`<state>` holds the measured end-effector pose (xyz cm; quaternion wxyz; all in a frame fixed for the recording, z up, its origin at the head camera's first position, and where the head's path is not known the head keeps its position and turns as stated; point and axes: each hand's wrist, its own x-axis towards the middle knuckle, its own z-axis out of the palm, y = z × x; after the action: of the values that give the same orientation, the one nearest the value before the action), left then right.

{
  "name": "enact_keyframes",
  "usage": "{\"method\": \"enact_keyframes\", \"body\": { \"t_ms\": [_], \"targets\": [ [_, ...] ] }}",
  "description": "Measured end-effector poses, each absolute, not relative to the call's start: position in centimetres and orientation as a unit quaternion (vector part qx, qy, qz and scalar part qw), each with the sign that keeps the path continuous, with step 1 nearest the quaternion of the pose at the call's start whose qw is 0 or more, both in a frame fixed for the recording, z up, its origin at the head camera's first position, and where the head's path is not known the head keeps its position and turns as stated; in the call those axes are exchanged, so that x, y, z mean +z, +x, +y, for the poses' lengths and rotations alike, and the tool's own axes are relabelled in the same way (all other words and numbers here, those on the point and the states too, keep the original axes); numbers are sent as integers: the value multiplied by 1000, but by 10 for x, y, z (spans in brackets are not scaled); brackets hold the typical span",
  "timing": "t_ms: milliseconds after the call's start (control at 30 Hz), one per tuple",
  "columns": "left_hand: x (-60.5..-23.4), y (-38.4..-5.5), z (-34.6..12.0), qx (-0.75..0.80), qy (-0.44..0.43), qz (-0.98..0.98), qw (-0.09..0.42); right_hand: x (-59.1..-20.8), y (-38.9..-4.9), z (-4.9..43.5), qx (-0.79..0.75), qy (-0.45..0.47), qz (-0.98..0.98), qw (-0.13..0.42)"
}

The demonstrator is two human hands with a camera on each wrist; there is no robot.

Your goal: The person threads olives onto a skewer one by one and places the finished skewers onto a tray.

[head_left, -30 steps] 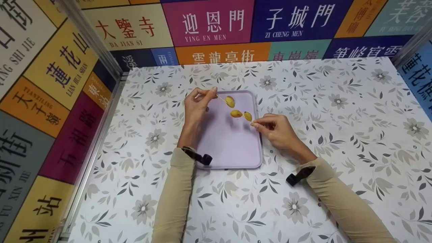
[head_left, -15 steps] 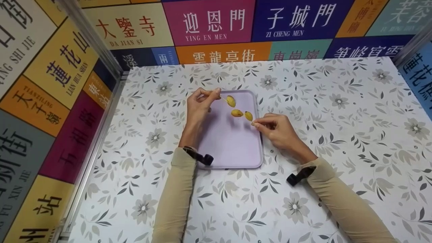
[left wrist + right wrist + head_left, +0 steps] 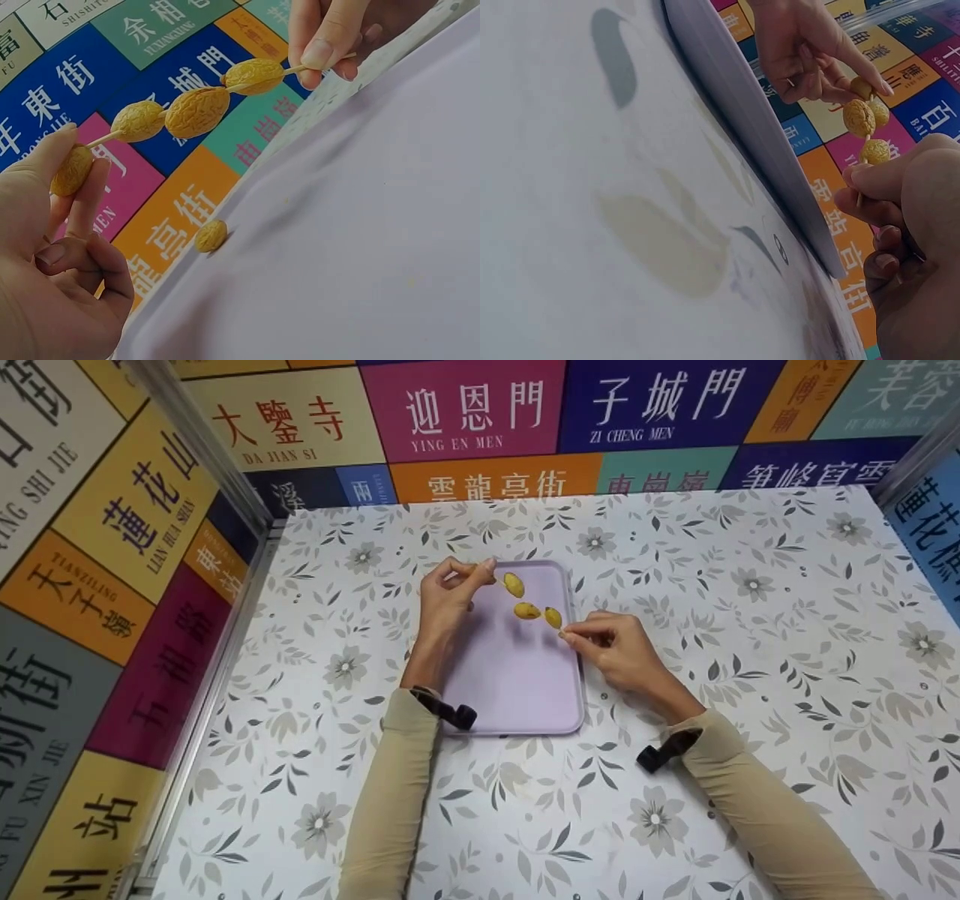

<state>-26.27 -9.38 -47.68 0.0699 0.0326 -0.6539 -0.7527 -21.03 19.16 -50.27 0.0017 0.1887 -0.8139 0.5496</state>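
Observation:
My right hand [image 3: 611,649] pinches the near end of a thin wooden skewer [image 3: 294,70] over the tray. Three wrinkled yellow fruits sit along it: one by the right fingertips [image 3: 255,76], a browner one [image 3: 196,112] in the middle, and another [image 3: 139,121] towards the left. My left hand [image 3: 450,604] pinches a further wrinkled yellow fruit [image 3: 73,171] between thumb and finger, right at the skewer's other end. In the head view the left fingers hide this fruit. A loose yellow fruit [image 3: 211,235] lies by the tray's edge in the left wrist view.
A pale purple tray [image 3: 517,690] lies under both hands on a table with a floral cover [image 3: 750,660]. Colourful panels with large characters [image 3: 465,412] stand behind the table and along its left side. Black cameras [image 3: 658,751] are strapped to both wrists.
The left hand has moved slightly right, towards the fruits on the skewer, and the bare stretch of stick beside its fingertips is shorter. The right hand has stayed almost still.

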Motion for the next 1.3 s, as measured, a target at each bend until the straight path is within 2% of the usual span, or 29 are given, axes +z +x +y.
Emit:
{"method": "enact_keyframes", "body": {
  "t_ms": [700, 900, 1133, 1300],
  "targets": [
    [-482, -262, -85, -756, 27, -651, 66, -505, -211, 193, 563, 178, -807, -18],
    [-483, -262, -84, -758, 17, -649, 64, -505, -210, 192, 575, 162, -801, -46],
    [-479, -263, -82, -740, 3, -667, 90, -503, -210, 189, 586, 133, -794, -91],
    [-475, -263, -79, -731, -3, -675, 99, -504, -210, 190, 584, 139, -794, -97]
  ]
}}
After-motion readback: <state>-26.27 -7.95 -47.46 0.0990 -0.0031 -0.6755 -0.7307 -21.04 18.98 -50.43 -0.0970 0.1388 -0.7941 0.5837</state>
